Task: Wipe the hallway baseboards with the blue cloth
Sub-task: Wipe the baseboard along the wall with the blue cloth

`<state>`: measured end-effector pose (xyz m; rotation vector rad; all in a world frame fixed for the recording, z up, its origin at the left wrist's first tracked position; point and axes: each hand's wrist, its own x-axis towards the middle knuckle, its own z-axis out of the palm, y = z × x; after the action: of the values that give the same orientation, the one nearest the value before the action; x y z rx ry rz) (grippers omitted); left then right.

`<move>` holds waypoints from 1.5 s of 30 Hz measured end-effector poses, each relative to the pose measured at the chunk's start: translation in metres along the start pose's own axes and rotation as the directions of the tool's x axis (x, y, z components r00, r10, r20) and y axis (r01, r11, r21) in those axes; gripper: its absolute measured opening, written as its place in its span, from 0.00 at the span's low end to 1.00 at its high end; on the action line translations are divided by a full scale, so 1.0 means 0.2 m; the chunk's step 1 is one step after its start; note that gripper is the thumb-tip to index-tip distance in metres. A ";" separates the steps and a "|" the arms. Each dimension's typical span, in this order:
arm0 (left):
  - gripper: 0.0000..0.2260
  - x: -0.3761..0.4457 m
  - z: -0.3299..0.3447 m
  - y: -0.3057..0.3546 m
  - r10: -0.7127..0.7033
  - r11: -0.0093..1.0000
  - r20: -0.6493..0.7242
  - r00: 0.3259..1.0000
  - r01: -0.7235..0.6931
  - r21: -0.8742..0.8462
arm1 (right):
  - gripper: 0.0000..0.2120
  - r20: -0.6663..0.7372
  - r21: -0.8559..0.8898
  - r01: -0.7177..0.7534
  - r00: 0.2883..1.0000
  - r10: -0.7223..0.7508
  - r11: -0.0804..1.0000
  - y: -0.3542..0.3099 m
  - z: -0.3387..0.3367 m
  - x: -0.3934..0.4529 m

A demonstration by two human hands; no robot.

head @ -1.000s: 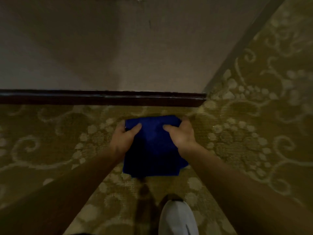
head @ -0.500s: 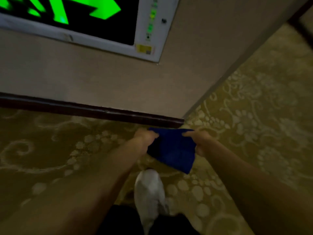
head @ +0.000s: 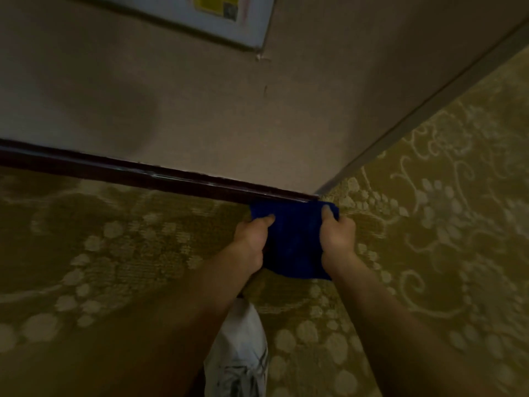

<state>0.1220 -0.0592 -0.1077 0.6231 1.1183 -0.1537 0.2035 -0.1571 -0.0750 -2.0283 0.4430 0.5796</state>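
Note:
The blue cloth (head: 294,239) is stretched between both hands, its top edge touching the right end of the dark brown baseboard (head: 143,174) by the wall corner. My left hand (head: 252,239) grips the cloth's left side, thumb on top. My right hand (head: 336,234) grips its right side. The lower part of the cloth hangs down over the carpet. The baseboard runs from the left edge to the corner along the foot of the beige wall (head: 200,110).
A white-framed sign panel (head: 223,21) is mounted on the wall above. Patterned olive carpet (head: 114,253) covers the floor. A second wall edge (head: 415,110) runs away from the corner to the upper right. My white shoe (head: 240,348) stands below the hands.
The cloth has been raised and carried forward from over the carpet until its top edge meets the baseboard's right end. The view has shifted, so the green sign is mostly out of frame.

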 end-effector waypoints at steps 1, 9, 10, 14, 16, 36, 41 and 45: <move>0.27 0.01 0.01 0.01 -0.008 1.000 -0.011 1.000 0.007 -0.029 | 0.11 -0.019 -0.013 0.023 1.000 -0.023 1.000 -0.02 0.00 0.02; 0.21 0.05 -0.03 0.04 0.077 0.992 -0.376 0.923 -0.110 -0.067 | 0.20 -0.040 -0.076 0.085 0.995 -0.088 0.993 -0.02 0.31 -0.03; 0.21 0.05 -0.04 0.05 0.091 0.991 -0.399 0.912 -0.122 -0.054 | 0.21 0.006 -0.066 0.095 0.996 -0.094 0.993 -0.02 0.33 -0.07; 0.23 0.04 -0.03 0.06 0.101 0.994 -0.353 0.930 -0.112 -0.009 | 0.23 -0.003 0.026 0.070 0.998 -0.070 0.997 0.00 0.29 -0.01; 0.26 0.03 -0.03 0.07 0.068 0.998 -0.238 0.969 -0.069 0.002 | 0.20 -0.085 0.039 0.044 0.996 -0.040 0.998 0.02 0.26 0.03; 0.18 0.04 -0.09 0.20 0.072 0.997 -0.180 0.981 -0.073 0.000 | 0.17 0.038 0.078 -0.086 0.996 0.083 0.993 0.09 0.18 0.06; 0.23 0.09 -0.17 0.22 0.116 0.959 -0.431 0.895 -0.214 -0.187 | 0.22 0.058 0.067 0.054 0.997 -0.058 0.996 0.03 0.37 -0.07; 0.20 0.09 -0.31 0.35 0.240 0.909 -0.735 0.634 -0.413 -0.060 | 0.28 0.314 -0.022 0.001 0.950 0.006 1.000 0.04 0.61 -0.19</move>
<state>0.1095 0.0345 -0.1147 0.6919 1.7250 0.5932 0.1413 -0.0520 -0.1124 -1.9116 0.2478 0.8955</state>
